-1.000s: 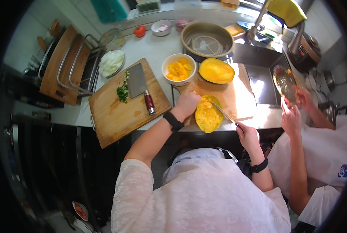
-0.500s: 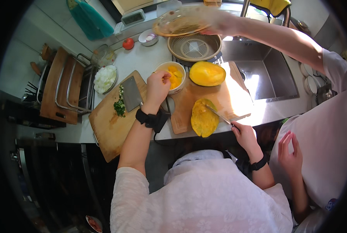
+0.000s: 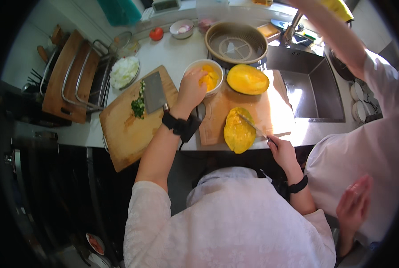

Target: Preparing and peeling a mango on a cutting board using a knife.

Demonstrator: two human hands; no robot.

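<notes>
Right hand (image 3: pixel 283 152) clamps a knife (image 3: pixel 255 127); left hand (image 3: pixel 192 88), grip unclear. The nearer fruit half (image 3: pixel 238 136) looks slippery, best held by its rind.

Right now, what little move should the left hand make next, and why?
Maybe the left hand should leave the white bowl and steady the nearer yellow fruit half: the right hand holds a knife with its blade over that half, and no other hand seems to be bracing it.
</notes>
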